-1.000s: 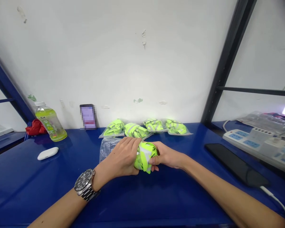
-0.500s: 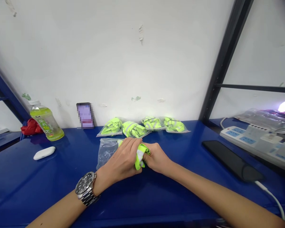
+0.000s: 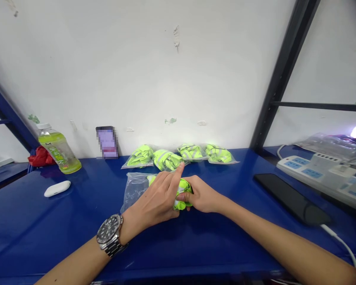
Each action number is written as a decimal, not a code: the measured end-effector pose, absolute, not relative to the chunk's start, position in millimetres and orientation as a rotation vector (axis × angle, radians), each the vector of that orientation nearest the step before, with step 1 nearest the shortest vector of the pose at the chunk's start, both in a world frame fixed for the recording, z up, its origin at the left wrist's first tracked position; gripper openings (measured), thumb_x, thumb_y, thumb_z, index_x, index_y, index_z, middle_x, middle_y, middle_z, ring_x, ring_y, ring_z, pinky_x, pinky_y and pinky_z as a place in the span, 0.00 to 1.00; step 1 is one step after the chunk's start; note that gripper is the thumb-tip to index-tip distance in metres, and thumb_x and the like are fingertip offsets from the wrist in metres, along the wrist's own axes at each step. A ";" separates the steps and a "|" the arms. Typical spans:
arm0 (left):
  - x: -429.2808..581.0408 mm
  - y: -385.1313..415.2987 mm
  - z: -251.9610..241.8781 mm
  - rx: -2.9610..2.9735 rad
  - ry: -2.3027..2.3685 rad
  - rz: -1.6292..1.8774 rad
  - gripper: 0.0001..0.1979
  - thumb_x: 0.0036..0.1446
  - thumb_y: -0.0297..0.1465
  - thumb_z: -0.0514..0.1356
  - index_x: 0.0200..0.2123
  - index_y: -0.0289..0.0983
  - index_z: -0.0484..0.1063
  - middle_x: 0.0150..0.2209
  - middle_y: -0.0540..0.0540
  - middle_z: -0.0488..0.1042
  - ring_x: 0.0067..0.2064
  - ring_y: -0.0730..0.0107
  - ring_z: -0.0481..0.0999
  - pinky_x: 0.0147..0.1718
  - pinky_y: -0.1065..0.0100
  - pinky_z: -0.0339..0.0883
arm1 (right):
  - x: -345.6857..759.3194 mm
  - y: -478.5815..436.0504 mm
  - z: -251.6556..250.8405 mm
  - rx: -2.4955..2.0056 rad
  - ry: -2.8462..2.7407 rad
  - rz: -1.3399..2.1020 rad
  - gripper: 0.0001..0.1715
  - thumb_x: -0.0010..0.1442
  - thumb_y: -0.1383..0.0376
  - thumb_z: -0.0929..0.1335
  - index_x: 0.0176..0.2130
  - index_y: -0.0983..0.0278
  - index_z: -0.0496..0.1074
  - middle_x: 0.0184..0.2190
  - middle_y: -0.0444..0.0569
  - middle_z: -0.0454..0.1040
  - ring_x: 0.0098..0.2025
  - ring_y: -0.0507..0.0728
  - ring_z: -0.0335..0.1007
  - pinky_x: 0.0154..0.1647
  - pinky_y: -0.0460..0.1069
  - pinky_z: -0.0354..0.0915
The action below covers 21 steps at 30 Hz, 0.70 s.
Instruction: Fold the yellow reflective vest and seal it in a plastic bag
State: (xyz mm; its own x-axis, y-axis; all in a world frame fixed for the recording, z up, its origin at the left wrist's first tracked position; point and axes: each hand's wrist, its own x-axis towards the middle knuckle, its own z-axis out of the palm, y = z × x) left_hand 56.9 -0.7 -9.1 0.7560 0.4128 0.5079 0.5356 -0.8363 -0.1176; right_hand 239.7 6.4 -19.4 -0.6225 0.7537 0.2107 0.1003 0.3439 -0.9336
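Observation:
A small neon yellow-green bundle of fabric with grey reflective stripes [image 3: 183,186] is squeezed between both hands at the middle of the blue table [image 3: 77,221]. My left hand [image 3: 158,198], with a watch on the wrist, presses on it from the left, its index finger sticking up. My right hand [image 3: 200,196] grips it from the right. An empty clear plastic bag [image 3: 134,188] lies flat just left of the hands. Several bagged neon bundles [image 3: 166,158] sit in a row by the wall behind.
A green drink bottle [image 3: 57,149], a red cloth [image 3: 40,157] and a white earbud case [image 3: 57,188] are at the left. A phone [image 3: 107,141] leans on the wall. At the right lie a black phone [image 3: 290,198] with a cable and a white power strip [image 3: 317,176].
The bundle has been pressed smaller between the hands and shifted slightly toward the wall. My left index finger has lifted off it and now points up.

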 end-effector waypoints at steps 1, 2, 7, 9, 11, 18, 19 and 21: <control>58.3 -0.9 -9.5 -2.687 -0.735 -0.684 0.57 0.44 0.23 0.62 0.66 0.29 0.22 0.57 0.29 0.60 0.54 0.46 0.64 0.49 0.50 0.65 | 236.7 5.6 -22.3 -0.789 -1.961 1.224 0.07 0.55 0.64 0.67 0.31 0.66 0.67 0.21 0.42 0.68 0.20 0.50 0.63 0.20 0.44 0.61; 59.8 -1.1 -9.9 -2.675 -0.729 -0.683 0.56 0.45 0.23 0.61 0.66 0.29 0.22 0.56 0.29 0.61 0.54 0.46 0.64 0.50 0.50 0.65 | 233.4 4.8 -25.2 -0.833 -1.965 1.129 0.04 0.55 0.67 0.65 0.28 0.65 0.65 0.20 0.42 0.67 0.19 0.49 0.62 0.20 0.44 0.59; 64.2 -3.2 -10.6 -2.626 -0.719 -0.728 0.51 0.48 0.22 0.56 0.67 0.29 0.24 0.49 0.32 0.67 0.49 0.49 0.67 0.46 0.50 0.66 | 218.4 1.6 -35.7 -0.928 -2.016 0.711 0.10 0.51 0.71 0.61 0.20 0.63 0.57 0.18 0.42 0.62 0.21 0.49 0.55 0.22 0.44 0.52; 64.4 -4.1 -10.9 -2.616 -0.728 -0.743 0.51 0.49 0.23 0.57 0.67 0.28 0.24 0.48 0.32 0.68 0.47 0.50 0.68 0.45 0.52 0.67 | 215.6 0.2 -35.5 -0.985 -2.023 0.631 0.12 0.52 0.69 0.61 0.19 0.63 0.56 0.17 0.42 0.61 0.21 0.49 0.53 0.22 0.45 0.50; 64.9 -4.4 -11.5 -2.606 -0.731 -0.788 0.51 0.50 0.25 0.59 0.67 0.28 0.25 0.47 0.32 0.69 0.46 0.51 0.69 0.44 0.52 0.68 | 215.4 -1.4 -32.3 -1.042 -2.027 0.569 0.13 0.52 0.68 0.62 0.19 0.63 0.56 0.16 0.42 0.60 0.20 0.48 0.52 0.22 0.45 0.49; 64.1 0.2 -1.8 -2.540 -0.673 -0.889 0.51 0.48 0.32 0.63 0.66 0.28 0.35 0.55 0.31 0.66 0.53 0.48 0.67 0.52 0.49 0.63 | 230.0 2.8 -15.6 -1.093 -1.761 0.991 0.20 0.53 0.55 0.70 0.20 0.64 0.63 0.11 0.41 0.63 0.12 0.49 0.59 0.12 0.42 0.50; 61.7 1.8 1.0 -2.519 -0.698 -0.859 0.50 0.48 0.34 0.64 0.66 0.27 0.37 0.56 0.30 0.65 0.55 0.47 0.66 0.54 0.48 0.61 | 233.3 4.5 -13.8 -1.085 -1.688 1.082 0.23 0.53 0.51 0.70 0.21 0.64 0.64 0.11 0.41 0.63 0.11 0.49 0.59 0.11 0.42 0.51; 55.3 5.4 4.9 -2.495 -0.763 -0.773 0.48 0.46 0.35 0.65 0.64 0.27 0.43 0.57 0.29 0.63 0.57 0.44 0.64 0.55 0.46 0.60 | 240.2 7.7 -11.0 -0.983 -1.605 1.247 0.27 0.54 0.46 0.68 0.22 0.65 0.64 0.12 0.41 0.63 0.12 0.49 0.60 0.10 0.42 0.54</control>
